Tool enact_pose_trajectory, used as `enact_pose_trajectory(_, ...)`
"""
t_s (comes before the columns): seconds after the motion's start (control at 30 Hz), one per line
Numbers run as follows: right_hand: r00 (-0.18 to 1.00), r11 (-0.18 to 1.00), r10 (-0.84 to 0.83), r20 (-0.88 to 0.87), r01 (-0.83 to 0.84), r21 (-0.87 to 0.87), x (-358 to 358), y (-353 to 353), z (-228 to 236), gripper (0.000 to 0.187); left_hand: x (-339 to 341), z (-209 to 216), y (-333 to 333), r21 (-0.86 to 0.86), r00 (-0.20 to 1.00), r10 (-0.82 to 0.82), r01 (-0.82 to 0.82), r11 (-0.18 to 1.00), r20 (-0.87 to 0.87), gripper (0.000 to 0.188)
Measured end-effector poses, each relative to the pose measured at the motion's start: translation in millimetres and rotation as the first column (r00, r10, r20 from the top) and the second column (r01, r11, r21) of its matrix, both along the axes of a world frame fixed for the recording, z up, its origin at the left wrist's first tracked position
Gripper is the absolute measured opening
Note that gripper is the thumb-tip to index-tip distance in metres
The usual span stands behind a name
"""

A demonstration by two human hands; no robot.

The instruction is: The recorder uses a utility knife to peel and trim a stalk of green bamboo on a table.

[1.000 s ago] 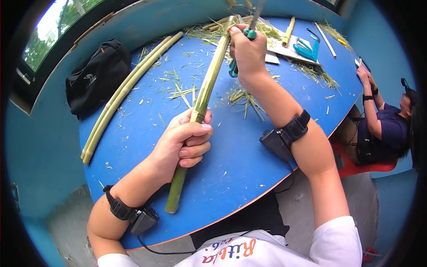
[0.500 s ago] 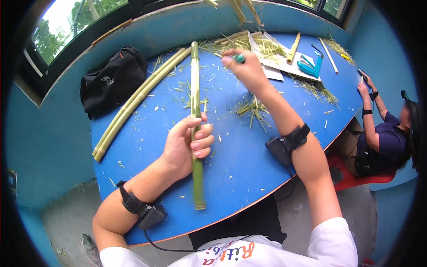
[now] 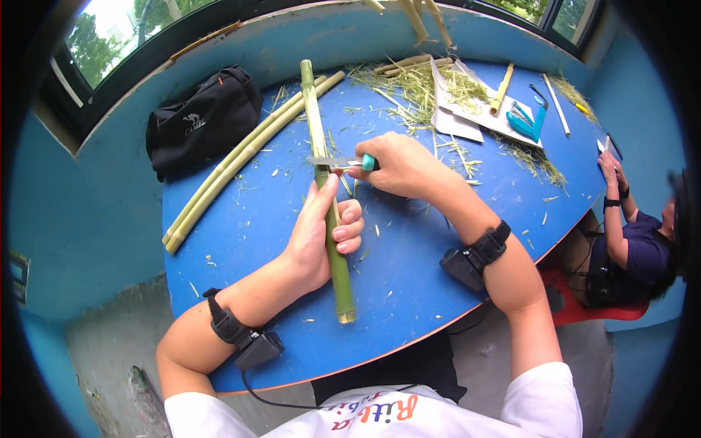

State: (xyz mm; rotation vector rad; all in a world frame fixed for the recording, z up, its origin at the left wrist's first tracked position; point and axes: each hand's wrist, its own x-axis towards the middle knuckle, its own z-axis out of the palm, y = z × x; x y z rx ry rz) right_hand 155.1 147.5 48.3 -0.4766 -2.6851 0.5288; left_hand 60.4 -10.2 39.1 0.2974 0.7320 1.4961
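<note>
My left hand [image 3: 321, 226] is wrapped around a green bamboo stick [image 3: 342, 281], its thumb pointing up along the stem. The stick's upper part is pale where the green skin is gone; its lower part is still green. In my right hand [image 3: 401, 164] is a knife [image 3: 370, 163] with a teal handle. The blade lies across the stick just above my left thumb, at the border of the pale and green parts. Shavings [image 3: 347, 182] lie on the table beside the stick.
Two long bamboo poles [image 3: 244, 157] and a black bag [image 3: 204, 120] lie at the left of the blue table [image 3: 409, 270]. At the far right are heaped shavings [image 3: 409, 91], white board [image 3: 460, 128], a short bamboo piece [image 3: 502, 89] and a teal tool [image 3: 522, 123]. Another person [image 3: 628, 241] sits at right.
My right hand has come down and nearer with the knife, whose blade now rests on the bamboo stick. The stick tilts more, its lower end shifted right. The view has turned slightly.
</note>
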Motion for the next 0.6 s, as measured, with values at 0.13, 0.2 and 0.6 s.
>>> enact_pose_trajectory(0.13,0.999,0.999,0.037,-0.004,-0.037,0.021,-1.8,-3.4,0.9,0.028,-8.9,-7.3,1.6,0.031,0.992,-0.120,0.119,0.992,0.031,0.011)
enact_pose_trajectory(0.2,0.981,0.999,0.001,0.194,-0.010,0.046,-2.4,-11.6,13.6,0.024,-7.2,-3.1,0.5,0.017,0.993,-0.115,0.115,0.993,0.014,0.009)
enact_pose_trajectory(0.6,0.960,0.993,-0.086,0.265,0.062,0.099,1.8,-13.2,11.2,0.019,8.7,3.5,5.3,-0.060,0.996,0.004,-0.010,0.998,-0.090,0.009)
